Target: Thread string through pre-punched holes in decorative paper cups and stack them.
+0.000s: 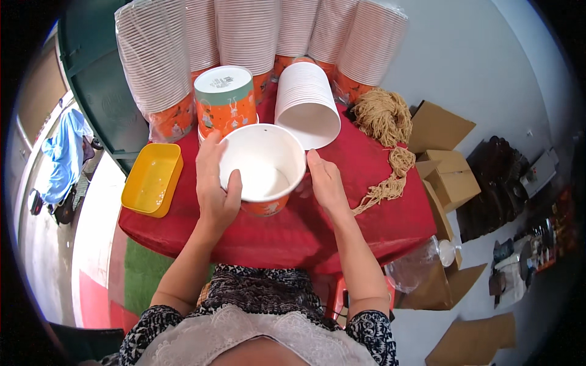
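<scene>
Over the front of the table I hold a paper bucket (262, 158), white inside with an orange printed outside, its mouth tilted toward me. My left hand (218, 186) grips its left side, the thumb over the near rim and the fingers along the outer wall. Close by the right side of the rim is my right hand (326, 183), its thumb stretched out and apart from it; its other fingers are partly hidden. Just behind, an upside-down orange and green bucket (224, 100) stands on another rim. A nested stack of white-rimmed buckets (307, 104) lies with its mouth facing me.
Tall plastic-wrapped bucket stacks (155, 61) line the back of the red-covered table (378, 226). A yellow plastic tub (152, 180) sits at the left edge. Tan string (383, 116) lies at the right. Open cardboard boxes (452, 180) and a clear plastic bag (418, 265) are beyond the table.
</scene>
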Motion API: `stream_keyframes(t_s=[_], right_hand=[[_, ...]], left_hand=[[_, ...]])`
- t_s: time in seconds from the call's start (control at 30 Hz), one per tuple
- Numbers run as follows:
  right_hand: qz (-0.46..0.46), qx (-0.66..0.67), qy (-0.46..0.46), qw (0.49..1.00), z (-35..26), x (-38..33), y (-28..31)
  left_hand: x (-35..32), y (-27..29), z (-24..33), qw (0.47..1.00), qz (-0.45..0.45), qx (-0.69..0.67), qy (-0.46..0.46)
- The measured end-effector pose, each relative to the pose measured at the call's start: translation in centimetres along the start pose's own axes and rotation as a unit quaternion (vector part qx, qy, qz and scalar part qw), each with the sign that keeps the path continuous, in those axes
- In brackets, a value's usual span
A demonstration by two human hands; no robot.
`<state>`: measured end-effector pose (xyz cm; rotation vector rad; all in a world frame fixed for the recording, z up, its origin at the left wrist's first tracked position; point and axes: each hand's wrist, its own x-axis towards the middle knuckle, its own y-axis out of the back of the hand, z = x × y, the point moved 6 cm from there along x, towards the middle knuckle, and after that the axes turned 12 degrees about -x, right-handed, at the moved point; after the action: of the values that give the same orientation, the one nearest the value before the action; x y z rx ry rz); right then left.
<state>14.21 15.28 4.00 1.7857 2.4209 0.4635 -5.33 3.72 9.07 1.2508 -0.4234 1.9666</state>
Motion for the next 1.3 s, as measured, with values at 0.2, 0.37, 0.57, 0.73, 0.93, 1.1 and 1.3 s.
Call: stream_keyframes(t_s=[0.2,0.37,0.57,0.73,0.93,1.1,1.3], right_hand=[[0.023,0.018,0.029,0.999,1.0,-1.1,3.5],[0.319,-0.282,0.029,0.905,4.3,-5.4,14.9],[0.316,-0.446,-0.012,0.837,10.7,-9.3,17.7],[0.353,-0.520,0.024,0.778,8.8,-9.0,15.4],[0.329,-0.460,0.097,0.819,7.3,-9.2,13.8],[0.383,-0.494,0.056,0.778,8.8,-9.6,15.9],[0.356,-0.535,0.015,0.766,10.0,-8.7,15.6]], left_hand=[[-0.5,-0.5,-0.1,0.993,-0.090,0.050,-0.059],[-1.4,-1.3,0.0,0.991,-0.101,0.078,-0.044],[-0.7,-1.6,4.5,0.992,-0.082,0.073,-0.065],[-2.2,-2.8,7.3,0.978,-0.152,-0.094,-0.107],[-5.2,-8.2,7.4,0.944,-0.281,-0.169,-0.046],[-6.7,-11.6,5.5,0.913,-0.378,-0.148,0.049],[-7.7,-12.7,5.0,0.906,-0.391,-0.143,0.078]])
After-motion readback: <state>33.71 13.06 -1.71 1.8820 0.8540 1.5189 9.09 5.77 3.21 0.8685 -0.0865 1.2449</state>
